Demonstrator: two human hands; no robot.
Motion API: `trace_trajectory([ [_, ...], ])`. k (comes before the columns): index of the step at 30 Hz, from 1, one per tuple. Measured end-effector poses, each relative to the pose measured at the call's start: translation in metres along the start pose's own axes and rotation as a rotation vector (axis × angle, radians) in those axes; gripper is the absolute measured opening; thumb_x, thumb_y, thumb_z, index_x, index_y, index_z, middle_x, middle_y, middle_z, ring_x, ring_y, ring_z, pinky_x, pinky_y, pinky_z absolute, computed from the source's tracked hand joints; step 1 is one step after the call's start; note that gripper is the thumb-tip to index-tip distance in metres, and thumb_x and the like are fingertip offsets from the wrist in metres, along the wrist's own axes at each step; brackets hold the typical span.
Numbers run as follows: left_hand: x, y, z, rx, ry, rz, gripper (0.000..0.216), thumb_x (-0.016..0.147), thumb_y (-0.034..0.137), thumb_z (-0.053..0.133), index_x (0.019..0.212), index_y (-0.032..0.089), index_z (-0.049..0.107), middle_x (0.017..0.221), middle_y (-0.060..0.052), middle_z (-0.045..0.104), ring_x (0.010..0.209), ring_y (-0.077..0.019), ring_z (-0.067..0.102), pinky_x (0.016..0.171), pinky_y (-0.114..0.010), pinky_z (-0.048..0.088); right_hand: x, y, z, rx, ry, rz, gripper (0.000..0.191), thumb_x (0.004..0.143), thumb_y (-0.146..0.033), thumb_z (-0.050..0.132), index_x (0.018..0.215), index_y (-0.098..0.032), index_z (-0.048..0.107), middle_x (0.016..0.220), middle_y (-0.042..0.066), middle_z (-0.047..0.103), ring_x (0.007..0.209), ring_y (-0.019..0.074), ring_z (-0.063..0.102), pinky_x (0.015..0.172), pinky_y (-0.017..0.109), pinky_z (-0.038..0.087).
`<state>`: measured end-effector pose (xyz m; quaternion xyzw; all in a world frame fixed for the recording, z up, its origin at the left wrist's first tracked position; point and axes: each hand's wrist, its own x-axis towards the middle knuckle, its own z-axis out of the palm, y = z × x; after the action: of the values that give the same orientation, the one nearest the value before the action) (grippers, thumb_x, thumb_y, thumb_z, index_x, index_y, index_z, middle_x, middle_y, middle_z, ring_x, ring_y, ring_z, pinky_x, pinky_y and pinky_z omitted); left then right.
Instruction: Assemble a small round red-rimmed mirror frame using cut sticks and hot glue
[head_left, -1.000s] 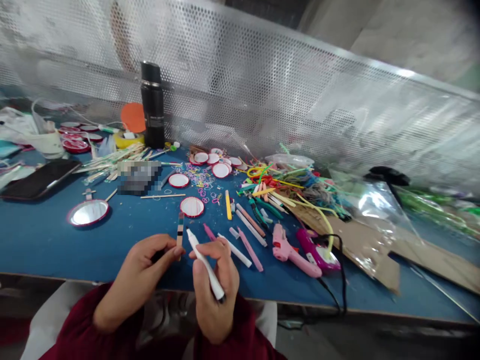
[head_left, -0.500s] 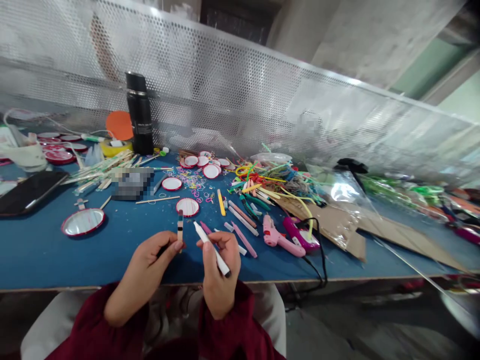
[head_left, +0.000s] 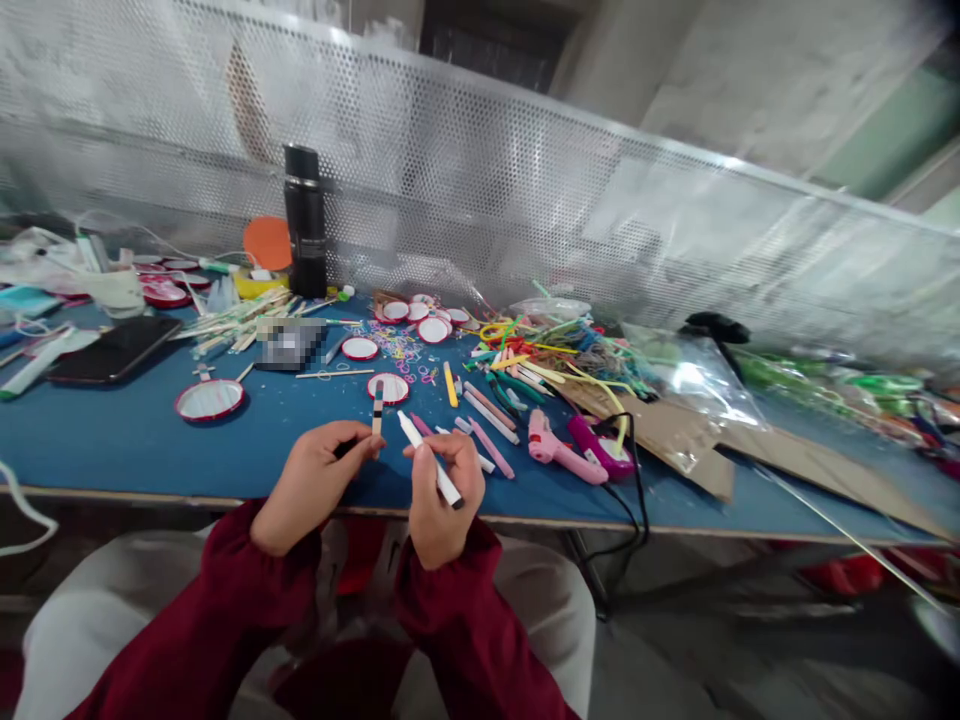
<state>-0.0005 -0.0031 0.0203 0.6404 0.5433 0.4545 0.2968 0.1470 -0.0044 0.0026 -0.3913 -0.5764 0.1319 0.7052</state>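
Stick is pinched by the left hand, projecting lengthwise from its fingers; rightward, a marker is gripped by the right hand.

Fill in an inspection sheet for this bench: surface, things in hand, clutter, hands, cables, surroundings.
Surface: blue table, small specks scattered on it.
Things in hand: banded stick; white pen.
Clutter: red-rimmed discs, loose pens, phone, black bottle, pink glue gun.
Hands: left hand pinches the banded stick upright; right hand holds the white pen, its tip near the stick, gap visible.
Cables: black cable hangs over the front edge; white cable at far left.
Surroundings: perforated metal panel behind the table.
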Motion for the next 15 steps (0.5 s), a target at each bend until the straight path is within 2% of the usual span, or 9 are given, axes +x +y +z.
trace_trajectory([
  [6, -0.0032, -0.0040, 0.0007, -0.054, 0.037, 0.037, 0.029, 0.090, 0.045, 0.060, 0.082, 0.019, 0.068, 0.072, 0.002, 0.061, 0.061, -0.0119, 0.050, 0.060, -0.023, 0.039, 0.0004, -0.0007, -0.0008, 0.001, -0.044, -0.081, 0.009, 0.086, -0.019, 0.057, 0.077, -0.022, 0.056, 0.069, -0.003, 0.066, 0.067, 0.0158, 0.061, 0.104, 0.049, 0.038],
  [15, -0.0042, -0.0017, 0.0019, 0.021, 0.056, 0.076, 0.029, 0.091, 0.043, 0.056, 0.083, 0.019, 0.070, 0.067, 0.001, 0.061, 0.062, -0.0142, 0.053, 0.061, -0.024, 0.039, -0.0011, -0.0009, 0.0007, -0.027, -0.098, -0.156, 0.012, 0.083, -0.015, 0.056, 0.075, -0.022, 0.052, 0.067, -0.004, 0.065, 0.067, 0.0154, 0.063, 0.105, 0.049, 0.037],
])
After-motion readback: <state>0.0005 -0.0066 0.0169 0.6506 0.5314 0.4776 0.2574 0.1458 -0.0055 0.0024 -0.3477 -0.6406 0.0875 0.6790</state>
